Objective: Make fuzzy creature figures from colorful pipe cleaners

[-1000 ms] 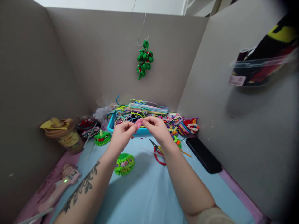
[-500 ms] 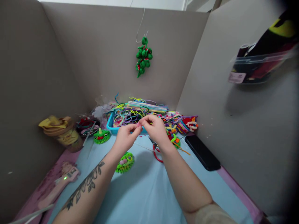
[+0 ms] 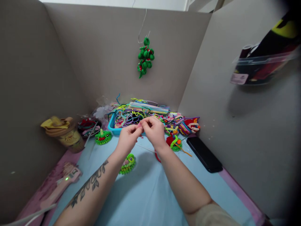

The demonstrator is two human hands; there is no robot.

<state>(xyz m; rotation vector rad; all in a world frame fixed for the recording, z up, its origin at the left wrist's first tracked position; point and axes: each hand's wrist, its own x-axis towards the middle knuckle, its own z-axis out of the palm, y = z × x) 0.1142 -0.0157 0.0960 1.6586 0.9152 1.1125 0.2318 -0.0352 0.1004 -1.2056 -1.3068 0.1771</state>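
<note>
My left hand point(image 3: 128, 136) and my right hand point(image 3: 154, 130) meet in front of the blue tray point(image 3: 114, 125), fingertips pinched together. Between them shows a small pink piece point(image 3: 139, 125), mostly hidden by the fingers, its kind too small to make out. Below my left wrist lies a green fuzzy piece with yellow and pink parts point(image 3: 127, 164), partly covered by the forearm. The red handle of the scissors point(image 3: 157, 156) peeks out from under my right wrist. To the right of that wrist sits a red and green fuzzy piece point(image 3: 175, 142).
Pipe cleaners point(image 3: 148, 107) heap over the tray. At left stand a cup point(image 3: 70, 138), a green frog-like figure point(image 3: 103, 137) and a pink tool with a lit green light point(image 3: 63, 185). A black phone point(image 3: 204, 153) lies right. Green craft pieces point(image 3: 145, 58) hang on the back panel.
The view has shifted slightly. Both hands keep their pinch at nearly the same spot, and my right forearm now covers more of the scissors.
</note>
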